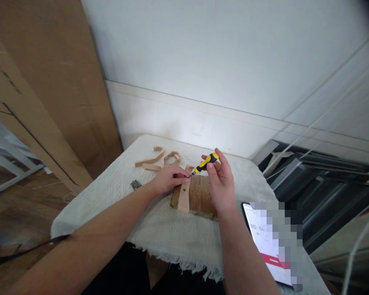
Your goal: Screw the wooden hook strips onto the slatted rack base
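My right hand (pixel 222 180) holds a yellow and black screwdriver (pixel 206 162), tilted with its tip down and to the left. The tip meets the fingertips of my left hand (pixel 169 179), which are pinched together over the upper part of a pale wooden piece (pixel 183 197); what they pinch is too small to make out. This piece has a dark hole in it and lies across the left end of a brown wooden board (pixel 203 196). Many small holes dot the board. Several loose curved wooden hooks (pixel 150 159) lie beyond my left hand.
A small pile of screws (pixel 135 184) lies left of the board on the white cloth-covered table (pixel 110 196). A phone (pixel 261 233) rests at the right. Dark panels (pixel 313 176) lean beside the table, and large cardboard (pixel 58 73) stands at the left.
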A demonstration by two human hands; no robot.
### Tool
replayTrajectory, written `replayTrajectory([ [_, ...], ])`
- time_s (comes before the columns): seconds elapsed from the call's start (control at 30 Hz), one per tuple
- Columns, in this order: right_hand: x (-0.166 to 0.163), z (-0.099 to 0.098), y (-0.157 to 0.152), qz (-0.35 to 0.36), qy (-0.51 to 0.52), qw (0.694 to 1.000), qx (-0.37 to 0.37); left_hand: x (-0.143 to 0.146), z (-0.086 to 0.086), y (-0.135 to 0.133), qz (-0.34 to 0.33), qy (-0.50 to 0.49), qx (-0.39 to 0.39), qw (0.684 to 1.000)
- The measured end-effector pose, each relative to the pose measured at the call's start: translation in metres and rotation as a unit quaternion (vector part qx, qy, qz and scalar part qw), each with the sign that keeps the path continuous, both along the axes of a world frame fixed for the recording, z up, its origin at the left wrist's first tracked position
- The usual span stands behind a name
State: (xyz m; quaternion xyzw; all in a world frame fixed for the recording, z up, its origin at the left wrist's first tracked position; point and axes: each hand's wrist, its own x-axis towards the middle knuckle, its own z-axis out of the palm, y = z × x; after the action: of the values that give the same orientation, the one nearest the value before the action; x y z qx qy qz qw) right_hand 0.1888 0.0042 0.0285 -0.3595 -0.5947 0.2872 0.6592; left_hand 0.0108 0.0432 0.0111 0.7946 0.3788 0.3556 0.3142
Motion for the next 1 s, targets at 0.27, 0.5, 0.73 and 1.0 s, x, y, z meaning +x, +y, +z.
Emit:
replayTrajectory([
  [0.27,-0.0027,0.0003,-0.0002,-0.014,-0.012,1.0,0.001,0.0008,-0.0026,0.0025,0.001,0.004,-0.005,1.0],
  [0.5,-0.005,0.0023,-0.002,-0.026,-0.019,0.999,0.005,0.0008,-0.0021,0.002,0.004,-0.002,0.003,1.0],
  [0.73,-0.0069,-0.0003,-0.0009,-0.039,-0.018,0.999,0.012,0.001,0.0004,0.0001,0.006,0.009,0.002,1.0],
  [1.0,-0.0067,-0.0021,0.0003,-0.022,-0.022,1.0,-0.006,0.0022,-0.0022,-0.0001,0.009,-0.01,-0.015,1.0],
])
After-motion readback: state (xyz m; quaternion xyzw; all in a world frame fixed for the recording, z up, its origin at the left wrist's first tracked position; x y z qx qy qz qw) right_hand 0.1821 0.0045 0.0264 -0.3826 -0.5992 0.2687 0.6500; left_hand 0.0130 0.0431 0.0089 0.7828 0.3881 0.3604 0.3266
